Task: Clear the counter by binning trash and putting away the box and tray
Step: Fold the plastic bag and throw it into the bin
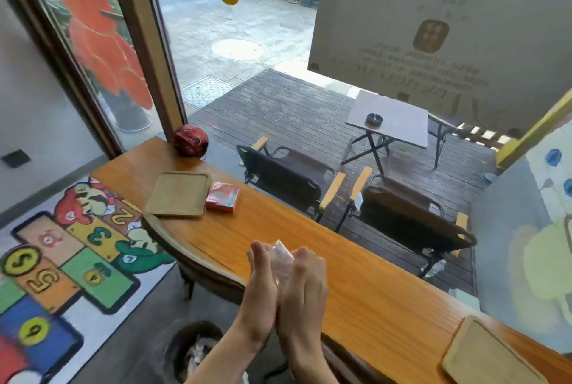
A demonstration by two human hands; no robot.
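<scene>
The left hand (258, 284) and the right hand (305, 281) are pressed palm to palm above the near edge of the long orange-brown wooden counter (356, 284), squeezing a crumpled piece of clear plastic wrapping (281, 261) between them; its crinkled top pokes out above the fingertips. Both hands are closed on this trash, forearms rising from the bottom of the view.

Below the forearms, on the grey floor, stands a round dark waste bin (193, 349) with pale crumpled scraps inside; motion blur hides what they are.

Farther along the counter to the left lies a square pale wooden tray (179, 193), holding nothing. Just beside its right edge sits a small red-and-orange cardboard box (223, 196), lid shut. Beyond them, at the window frame, rests a round red ball-shaped ornament (190, 139). A second pale wooden tray (489, 352) lies at the counter's right end, partly cut off by the picture's edge.

A curved brown wooden chair back (185, 257) presses against the counter's near side between the hands and the first tray. A colourful numbered hopscotch rug (62, 266) covers the floor on the left.
</scene>
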